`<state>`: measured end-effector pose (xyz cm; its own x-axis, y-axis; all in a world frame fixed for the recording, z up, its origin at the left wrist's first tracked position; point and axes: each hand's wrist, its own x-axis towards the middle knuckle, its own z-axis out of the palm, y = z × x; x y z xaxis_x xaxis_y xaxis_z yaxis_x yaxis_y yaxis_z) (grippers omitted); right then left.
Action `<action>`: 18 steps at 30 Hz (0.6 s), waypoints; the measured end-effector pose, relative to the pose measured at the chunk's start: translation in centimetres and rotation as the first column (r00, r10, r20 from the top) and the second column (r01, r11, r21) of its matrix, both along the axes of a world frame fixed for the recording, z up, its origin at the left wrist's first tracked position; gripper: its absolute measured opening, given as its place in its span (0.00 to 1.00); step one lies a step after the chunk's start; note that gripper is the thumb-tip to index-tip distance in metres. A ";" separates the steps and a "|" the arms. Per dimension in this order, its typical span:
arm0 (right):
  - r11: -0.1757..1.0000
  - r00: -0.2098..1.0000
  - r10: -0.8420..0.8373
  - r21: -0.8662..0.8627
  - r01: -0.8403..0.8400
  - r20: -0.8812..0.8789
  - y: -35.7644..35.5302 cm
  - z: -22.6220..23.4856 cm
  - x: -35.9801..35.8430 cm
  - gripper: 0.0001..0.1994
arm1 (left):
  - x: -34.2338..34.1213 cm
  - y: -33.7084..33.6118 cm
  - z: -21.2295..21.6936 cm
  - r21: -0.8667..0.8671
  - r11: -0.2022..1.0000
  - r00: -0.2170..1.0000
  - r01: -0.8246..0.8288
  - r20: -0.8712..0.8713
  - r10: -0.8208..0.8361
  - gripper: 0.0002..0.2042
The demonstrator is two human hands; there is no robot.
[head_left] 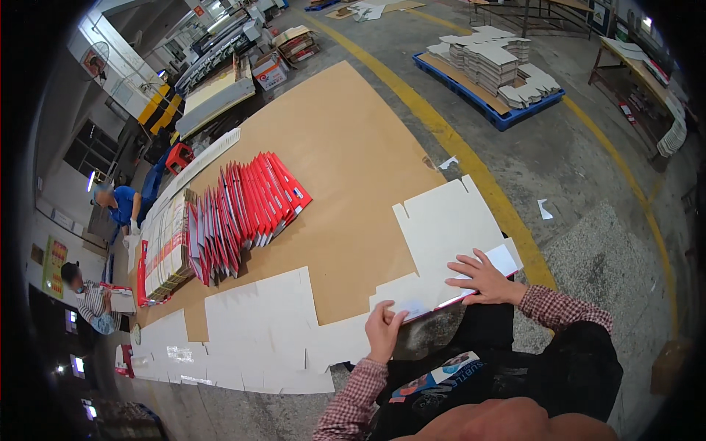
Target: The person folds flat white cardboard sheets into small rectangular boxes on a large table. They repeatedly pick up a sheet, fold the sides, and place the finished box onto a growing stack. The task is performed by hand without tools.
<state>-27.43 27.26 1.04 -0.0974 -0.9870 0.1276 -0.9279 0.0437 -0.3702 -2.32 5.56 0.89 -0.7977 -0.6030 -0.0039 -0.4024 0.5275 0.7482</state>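
Note:
At the near right edge of the table, a flat white card piece with a red edge (452, 299) lies along the border. My right hand (482, 281) rests on it, palm down with fingers spread. By its left end is my left hand (384, 331), fingers curled in and thumb reaching toward the card; what they pinch, if anything, is hidden. Pale cut cardboard sheets (445, 228) lie under and beyond the card piece. Farther left on the brown table covering (353, 140) stands a leaning row of red and white folded card pieces (254, 195).
Left of the red row sits a tied stack of card (168, 242). One person in blue (125, 206) and another in stripes (99, 305) are at the table's far left. Right of the table, a blue pallet (507, 117) bears stacked cut cardboard, and a yellow line (434, 128) crosses the floor.

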 end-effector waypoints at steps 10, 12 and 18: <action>0.821 0.883 -0.459 -0.334 0.464 0.098 4.2 3.5 0.4 0.32 | -2.8 5.6 -1.9 -0.742 0.469 0.878 0.478 0.403 -0.258 0.36; 0.139 0.407 -0.448 -0.388 0.911 0.796 5.8 0.6 1.4 0.32 | -3.5 5.5 -2.3 -0.778 0.427 0.887 0.461 0.395 -0.239 0.39; 0.334 0.152 -0.112 -0.107 0.937 0.982 3.2 -2.9 2.7 0.23 | -8.6 8.0 0.8 -0.487 0.663 0.806 0.568 0.170 -0.566 0.49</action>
